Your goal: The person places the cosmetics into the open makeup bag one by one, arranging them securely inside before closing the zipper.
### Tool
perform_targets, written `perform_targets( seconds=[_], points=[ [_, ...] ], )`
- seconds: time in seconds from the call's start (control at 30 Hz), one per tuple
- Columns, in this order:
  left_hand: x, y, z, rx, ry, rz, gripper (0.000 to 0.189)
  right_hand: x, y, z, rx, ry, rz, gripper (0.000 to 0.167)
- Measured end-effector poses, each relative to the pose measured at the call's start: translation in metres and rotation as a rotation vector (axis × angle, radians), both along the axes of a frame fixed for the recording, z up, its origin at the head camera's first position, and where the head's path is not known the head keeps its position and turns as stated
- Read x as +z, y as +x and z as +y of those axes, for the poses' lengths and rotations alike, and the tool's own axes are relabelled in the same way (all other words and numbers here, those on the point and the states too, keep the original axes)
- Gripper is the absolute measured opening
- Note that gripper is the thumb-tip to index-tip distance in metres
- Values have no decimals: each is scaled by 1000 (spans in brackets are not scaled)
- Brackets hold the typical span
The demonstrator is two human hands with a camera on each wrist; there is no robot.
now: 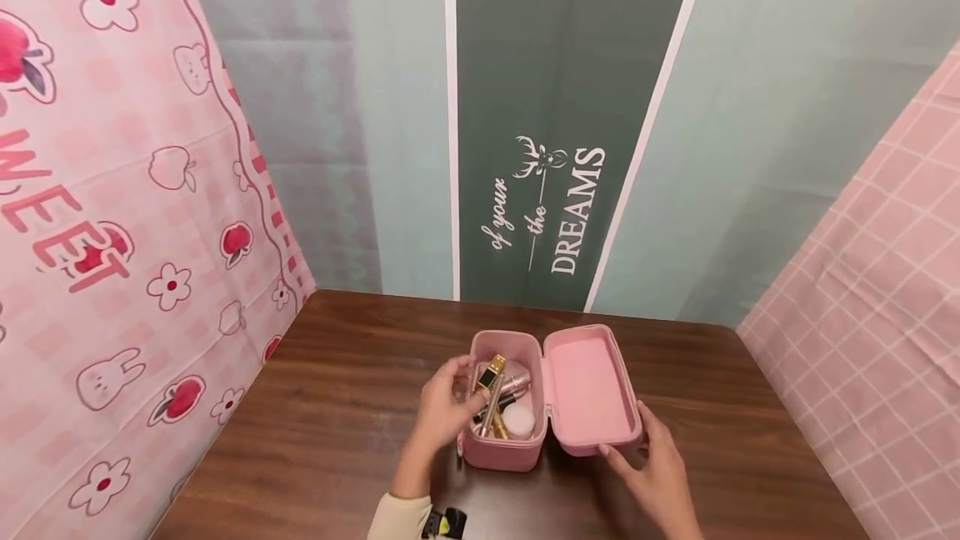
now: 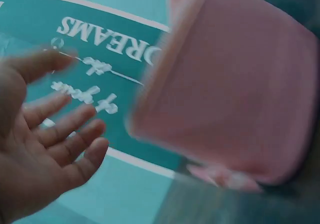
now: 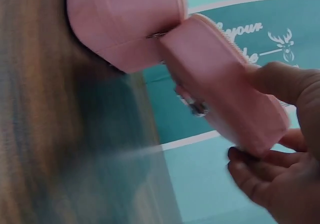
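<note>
A pink zip case (image 1: 502,457) stands on the table with its lid (image 1: 588,386) swung out to the right. Inside lie a gold-and-black lipstick (image 1: 489,377), several slim makeup tubes and a round white-lidded jar (image 1: 518,420). My left hand (image 1: 442,408) hovers at the case's left rim, fingers spread and loosely bent; the left wrist view shows the palm with nothing in it. With thumb and fingers on either side, my right hand (image 3: 285,154) grips the outer end of the lid.
The case stands on a dark brown wooden table (image 1: 337,407). Behind it hangs a green cloth (image 1: 555,65) with white lettering. Pink printed cloths flank the table, one with apples (image 1: 180,398) at left, one with a grid (image 1: 877,273) at right.
</note>
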State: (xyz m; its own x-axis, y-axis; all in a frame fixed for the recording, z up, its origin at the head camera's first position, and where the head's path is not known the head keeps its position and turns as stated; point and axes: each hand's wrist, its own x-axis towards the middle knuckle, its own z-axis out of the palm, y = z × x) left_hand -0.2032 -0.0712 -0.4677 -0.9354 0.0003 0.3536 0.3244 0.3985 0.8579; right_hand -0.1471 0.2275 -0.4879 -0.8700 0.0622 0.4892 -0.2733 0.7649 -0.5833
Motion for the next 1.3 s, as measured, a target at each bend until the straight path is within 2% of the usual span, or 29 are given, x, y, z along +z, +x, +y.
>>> perform_targets(
  seconds=[0.07, 0.13, 0.33, 0.43, 0.53, 0.7, 0.8, 0.87, 0.97, 1.1, 1.17, 1.2, 1.3],
  points=[
    [-10, 9, -5, -59, 1, 34, 54, -3, 2, -1, -11, -33, 14, 80],
    [-21, 16, -7, -81, 2, 32, 64, -7, 3, -2, -24, -68, 23, 79],
    [-50, 31, -3, -167, 167, -100, 91, -16, 4, -3, -39, -140, 70, 76],
    [-51, 38, -1, -193, 241, -108, 96, -17, 5, -5, -48, -152, 70, 75],
    [-46, 43, 1, -177, 250, -84, 93, -18, 6, -6, -56, -160, 57, 75],
    [-40, 44, 2, -167, 264, -85, 86, -16, 5, -5, -60, -164, 63, 75],
    [-40, 43, 4, -160, 263, -87, 85, -13, 4, -6, -41, -212, 92, 74],
    [-41, 43, 5, -157, 272, -87, 85, -10, 4, -7, -11, -263, 120, 74],
    [-42, 44, 7, -148, 274, -91, 84, -7, 3, -8, 87, -380, 160, 70],
    [-45, 49, 7, -104, 222, -106, 83, -5, 3, -11, 252, -624, 177, 60],
    [-46, 51, 7, -77, 189, -115, 83, -6, 2, -12, 301, -733, 175, 56],
    [-45, 51, 7, -67, 178, -120, 84, -18, -6, -8, 366, -812, 214, 54],
    [-45, 51, 6, -61, 177, -150, 84, -17, -11, -14, 418, -916, 283, 50]
  ],
)
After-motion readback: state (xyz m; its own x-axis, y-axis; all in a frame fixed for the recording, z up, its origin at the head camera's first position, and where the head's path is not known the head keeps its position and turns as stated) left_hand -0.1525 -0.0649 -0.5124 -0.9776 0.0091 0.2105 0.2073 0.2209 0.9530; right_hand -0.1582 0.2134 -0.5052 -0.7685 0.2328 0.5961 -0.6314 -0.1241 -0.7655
